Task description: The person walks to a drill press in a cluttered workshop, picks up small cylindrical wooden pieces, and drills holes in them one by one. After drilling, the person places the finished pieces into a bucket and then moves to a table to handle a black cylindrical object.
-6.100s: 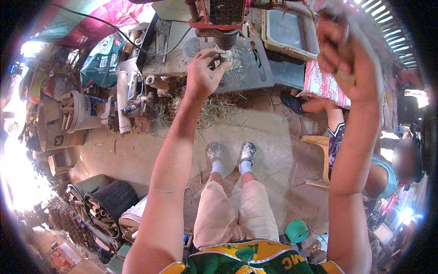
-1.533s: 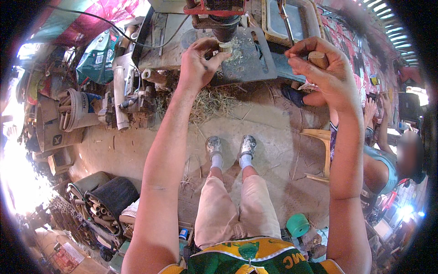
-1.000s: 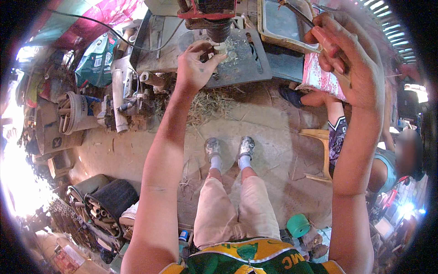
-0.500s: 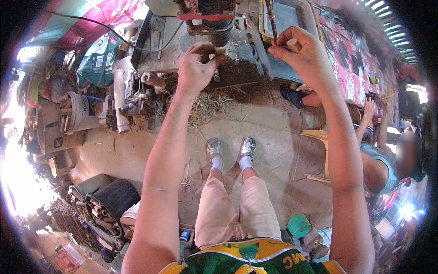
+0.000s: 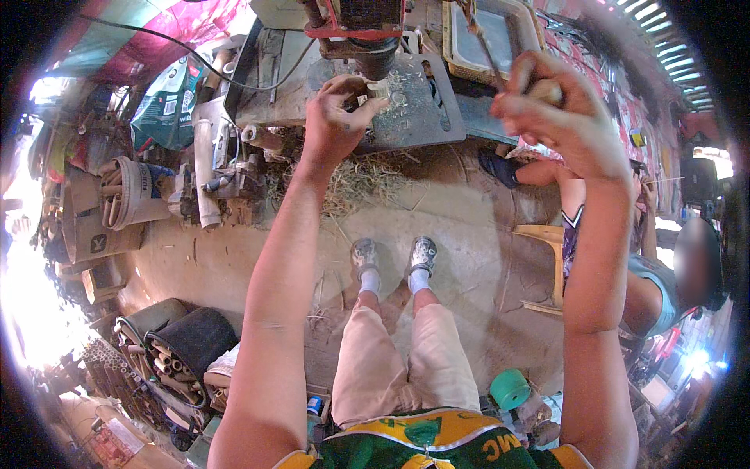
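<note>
My left hand (image 5: 334, 125) is holding one pale cylinder (image 5: 379, 88) below one black chuck (image 5: 376, 62); my right hand (image 5: 578, 129), one rounded tan stub (image 5: 548, 92).

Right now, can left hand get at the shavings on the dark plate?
Likely yes: the shavings lie exposed beside the left hand, though it holds a pale piece under the chuck.

Cluttered workshop, red drill press (image 5: 359, 33), shavings (image 5: 397, 100) across its table (image 5: 420, 123), bucket (image 5: 199, 336) of tubes (image 5: 173, 366)
</note>
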The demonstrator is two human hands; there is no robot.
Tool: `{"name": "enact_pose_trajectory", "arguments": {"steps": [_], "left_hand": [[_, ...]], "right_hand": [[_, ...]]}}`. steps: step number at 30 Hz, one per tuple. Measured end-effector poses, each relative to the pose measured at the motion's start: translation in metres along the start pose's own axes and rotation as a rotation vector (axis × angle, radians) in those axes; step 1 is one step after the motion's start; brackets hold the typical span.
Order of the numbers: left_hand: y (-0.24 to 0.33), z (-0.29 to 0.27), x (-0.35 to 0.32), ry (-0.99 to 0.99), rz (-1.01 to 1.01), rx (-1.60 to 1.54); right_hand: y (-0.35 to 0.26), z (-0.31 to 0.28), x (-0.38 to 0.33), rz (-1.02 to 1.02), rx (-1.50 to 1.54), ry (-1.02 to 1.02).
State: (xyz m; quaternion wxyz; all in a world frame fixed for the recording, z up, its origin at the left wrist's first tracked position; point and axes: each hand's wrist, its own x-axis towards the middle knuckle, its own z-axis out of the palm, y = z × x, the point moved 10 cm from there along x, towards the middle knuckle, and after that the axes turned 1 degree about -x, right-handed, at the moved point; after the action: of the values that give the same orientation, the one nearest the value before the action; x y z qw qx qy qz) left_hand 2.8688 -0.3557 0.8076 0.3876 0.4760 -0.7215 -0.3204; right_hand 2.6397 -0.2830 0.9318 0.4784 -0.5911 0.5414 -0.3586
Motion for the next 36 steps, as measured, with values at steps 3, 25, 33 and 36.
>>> {"name": "enact_pose_trajectory", "arguments": {"steps": [3,25,33,36], "left_hand": [[0.000,0.000,0.002,0.017,-0.025,-0.031],[0.013,-0.002,0.000,0.069,0.110,0.085],[0.003,-0.022,-0.004,0.175,0.044,0.061],[0.023,-0.061,-0.007,0.262,0.131,0.074]], "right_hand": [[-0.022,-0.008,-0.011,0.056,0.122,0.019],[-0.057,-0.008,0.018,-0.108,0.517,-0.156],[-0.066,-0.044,0.036,-0.210,0.712,0.213],[-0.070,-0.024,0.034,-0.257,0.855,-0.101]]}}
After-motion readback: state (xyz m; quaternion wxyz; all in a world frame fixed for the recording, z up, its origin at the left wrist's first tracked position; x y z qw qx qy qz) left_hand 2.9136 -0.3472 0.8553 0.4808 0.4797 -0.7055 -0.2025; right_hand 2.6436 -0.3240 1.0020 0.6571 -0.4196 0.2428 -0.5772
